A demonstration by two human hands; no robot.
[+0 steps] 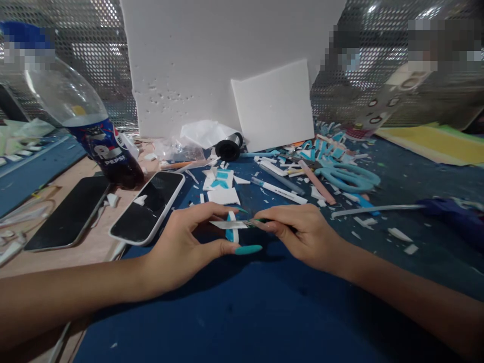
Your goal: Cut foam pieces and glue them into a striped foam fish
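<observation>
My left hand rests on the dark blue mat, finger and thumb pinched around a small white and light-blue foam piece. My right hand is closed on a thin craft knife whose blade lies across that piece. Both hands meet at the middle of the view, near the mat's centre.
Two phones lie left of my hands beside a Pepsi bottle. Behind are white foam boards, foam scraps, pens, teal scissors, a black roll. A blue glue gun lies at right.
</observation>
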